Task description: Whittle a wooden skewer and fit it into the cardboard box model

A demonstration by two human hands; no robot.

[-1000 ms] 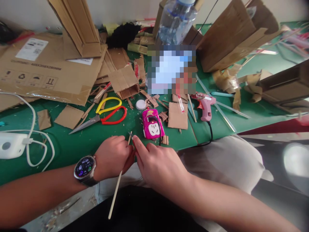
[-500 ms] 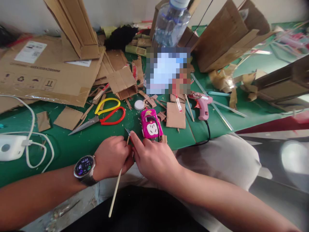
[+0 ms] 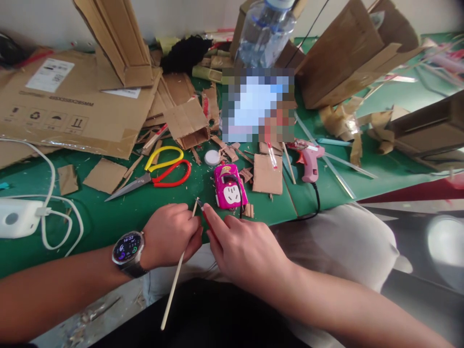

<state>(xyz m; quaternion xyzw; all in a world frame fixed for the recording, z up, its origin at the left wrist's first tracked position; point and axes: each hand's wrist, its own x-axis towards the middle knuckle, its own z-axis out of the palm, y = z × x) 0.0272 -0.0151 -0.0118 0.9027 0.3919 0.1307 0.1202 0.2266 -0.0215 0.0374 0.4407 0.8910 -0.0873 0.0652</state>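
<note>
A thin pale wooden stick (image 3: 173,290) slants up through my left hand (image 3: 172,234), which is closed around it near its upper end. My right hand (image 3: 241,246) grips a slim red-handled craft knife (image 3: 210,221), index finger stretched along the handle. The small blade lies at the upper tip of the stick; whether it touches cannot be made out. Just beyond my right hand sits a magenta power socket (image 3: 231,186) with a black plug in it. Scissors (image 3: 168,166) with one yellow and one red handle lie beyond my left hand.
A pink glue gun (image 3: 310,159) rests at the right, its black cord hanging over the table edge. A white power strip (image 3: 16,220) lies at left. Cardboard scraps (image 3: 267,174), a flat carton (image 3: 72,116), a water bottle (image 3: 266,36) and boxes (image 3: 348,53) stand behind.
My right hand has drawn slightly right and down, and the knife's blade has shifted from left of the stick's tip to its right side. The left hand keeps its hold.
</note>
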